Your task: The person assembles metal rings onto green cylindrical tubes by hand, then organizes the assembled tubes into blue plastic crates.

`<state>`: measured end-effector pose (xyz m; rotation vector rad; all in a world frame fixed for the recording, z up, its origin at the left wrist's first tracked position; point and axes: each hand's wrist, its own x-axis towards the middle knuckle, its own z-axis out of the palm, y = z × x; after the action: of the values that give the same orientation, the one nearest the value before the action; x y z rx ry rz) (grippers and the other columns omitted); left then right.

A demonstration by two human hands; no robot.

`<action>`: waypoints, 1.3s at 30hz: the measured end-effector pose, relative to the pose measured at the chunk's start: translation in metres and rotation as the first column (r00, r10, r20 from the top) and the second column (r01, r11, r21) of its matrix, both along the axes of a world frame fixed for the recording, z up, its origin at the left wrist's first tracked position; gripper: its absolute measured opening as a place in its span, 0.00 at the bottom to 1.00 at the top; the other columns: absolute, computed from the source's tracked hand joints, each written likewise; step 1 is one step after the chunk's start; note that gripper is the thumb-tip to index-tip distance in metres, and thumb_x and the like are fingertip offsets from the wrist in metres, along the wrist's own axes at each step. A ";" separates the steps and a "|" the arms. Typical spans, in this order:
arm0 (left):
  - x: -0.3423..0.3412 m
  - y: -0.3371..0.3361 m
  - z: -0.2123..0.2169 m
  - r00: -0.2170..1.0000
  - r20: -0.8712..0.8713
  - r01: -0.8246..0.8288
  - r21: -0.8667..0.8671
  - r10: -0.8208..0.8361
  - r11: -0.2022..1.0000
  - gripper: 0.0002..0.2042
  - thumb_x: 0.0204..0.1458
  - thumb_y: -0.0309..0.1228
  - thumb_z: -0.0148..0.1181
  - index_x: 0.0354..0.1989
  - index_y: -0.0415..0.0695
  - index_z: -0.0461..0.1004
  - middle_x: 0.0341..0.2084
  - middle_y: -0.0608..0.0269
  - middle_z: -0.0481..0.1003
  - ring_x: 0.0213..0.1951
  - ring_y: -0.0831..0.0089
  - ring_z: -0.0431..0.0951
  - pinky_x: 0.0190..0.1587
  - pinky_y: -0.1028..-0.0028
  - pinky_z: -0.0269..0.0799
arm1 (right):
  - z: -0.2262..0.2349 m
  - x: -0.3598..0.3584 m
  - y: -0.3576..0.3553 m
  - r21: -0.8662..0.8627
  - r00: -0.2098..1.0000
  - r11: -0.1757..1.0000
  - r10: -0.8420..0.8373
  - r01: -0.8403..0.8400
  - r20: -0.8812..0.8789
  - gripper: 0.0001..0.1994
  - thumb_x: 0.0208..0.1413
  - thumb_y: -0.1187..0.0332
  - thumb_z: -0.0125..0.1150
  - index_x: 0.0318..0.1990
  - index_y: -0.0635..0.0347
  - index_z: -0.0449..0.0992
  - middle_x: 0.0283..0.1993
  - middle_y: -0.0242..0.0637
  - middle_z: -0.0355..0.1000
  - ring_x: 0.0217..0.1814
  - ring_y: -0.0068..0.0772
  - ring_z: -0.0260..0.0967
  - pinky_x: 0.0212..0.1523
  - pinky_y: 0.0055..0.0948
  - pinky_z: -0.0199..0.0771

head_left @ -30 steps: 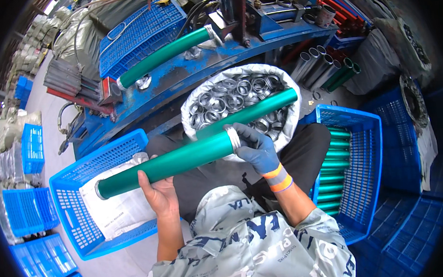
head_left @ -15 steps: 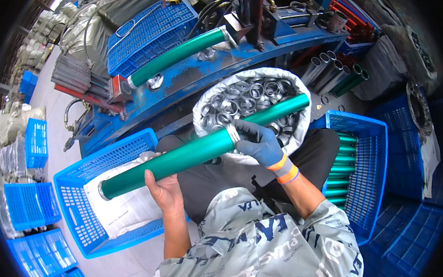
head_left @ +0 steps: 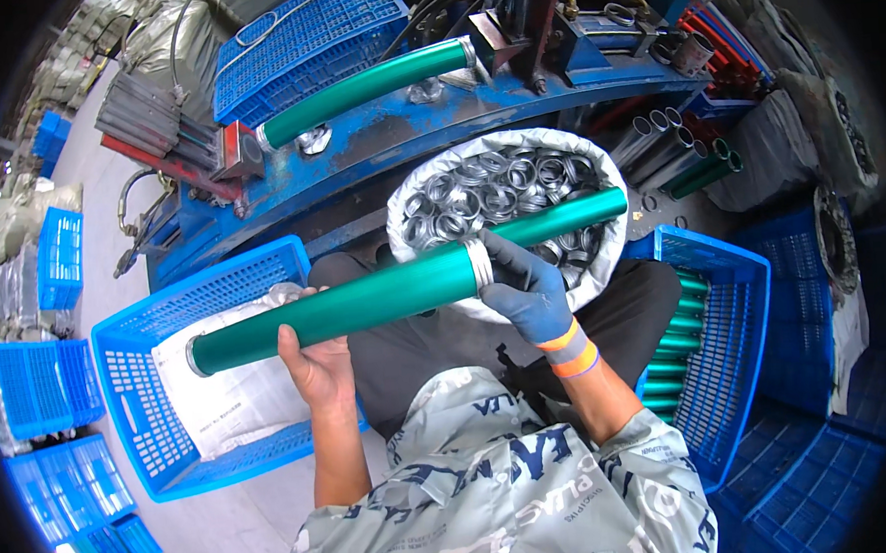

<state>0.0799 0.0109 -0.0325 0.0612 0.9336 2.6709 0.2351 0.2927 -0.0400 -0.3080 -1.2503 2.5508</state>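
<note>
1. Small blue crates [head_left: 54,497] stood stacked at the far left on the floor.
2. A big blue crate [head_left: 139,393] sat just left of the person's lap, with a white bag [head_left: 229,398] lying in it.
3. The left hand [head_left: 318,368], bare, was closed from below around the left part of a green tube [head_left: 364,301], near the tube's left end, which hung over the big crate.
4. The tube lay nearly level across the lap, rising slightly to the right, with a silver ring [head_left: 479,263] at its right end.
5. The right hand [head_left: 529,287], in a blue glove, was clamped on the tube at that ring; a thinner green tube [head_left: 560,218] ran on rightward from the same spot, and I could not tell whether the two were joined.
6. Behind the hands a white sack [head_left: 505,218] held many metal rings.
7. Farther back a blue desk [head_left: 396,139] carried another green tube [head_left: 363,85], lying slanted.
8. Right of the lap, a crate [head_left: 738,361] held more green tubes, stacked.
9. Grey and green tubes [head_left: 677,154] leaned near the sack's right side.
</note>
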 end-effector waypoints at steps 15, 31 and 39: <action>-0.024 -0.012 -0.015 0.964 0.238 -0.103 -0.074 0.118 0.992 0.33 0.69 0.53 0.73 0.73 0.45 0.74 0.68 0.55 0.80 0.70 0.59 0.81 0.72 0.51 0.83 | -0.007 -0.080 0.074 0.045 1.000 0.999 0.004 -0.004 0.006 0.33 0.77 0.64 0.70 0.81 0.70 0.69 0.73 0.43 0.80 0.70 0.32 0.80 0.68 0.30 0.81; -0.073 0.000 0.005 0.959 0.281 -0.032 -0.041 0.042 0.999 0.25 0.75 0.45 0.69 0.71 0.44 0.74 0.68 0.58 0.76 0.69 0.61 0.76 0.71 0.55 0.76 | 0.004 -0.359 0.204 0.808 0.860 -0.507 -0.510 -0.300 -0.001 0.50 0.41 0.52 0.89 0.76 0.47 0.73 0.73 0.43 0.77 0.84 0.58 0.66 0.81 0.77 0.59; -0.095 0.048 -0.024 0.977 0.210 0.058 -0.187 -0.018 0.981 0.27 0.75 0.42 0.69 0.76 0.46 0.70 0.72 0.59 0.75 0.76 0.56 0.73 0.78 0.45 0.69 | 0.121 -0.206 0.148 0.959 0.940 0.202 -0.318 0.197 -0.127 0.36 0.62 0.55 0.75 0.77 0.56 0.75 0.69 0.59 0.81 0.69 0.52 0.85 0.68 0.45 0.85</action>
<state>-0.0151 0.0590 -0.0564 -0.2363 1.1022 2.4795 0.0292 0.4409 0.0812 -0.2969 -2.2900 1.0374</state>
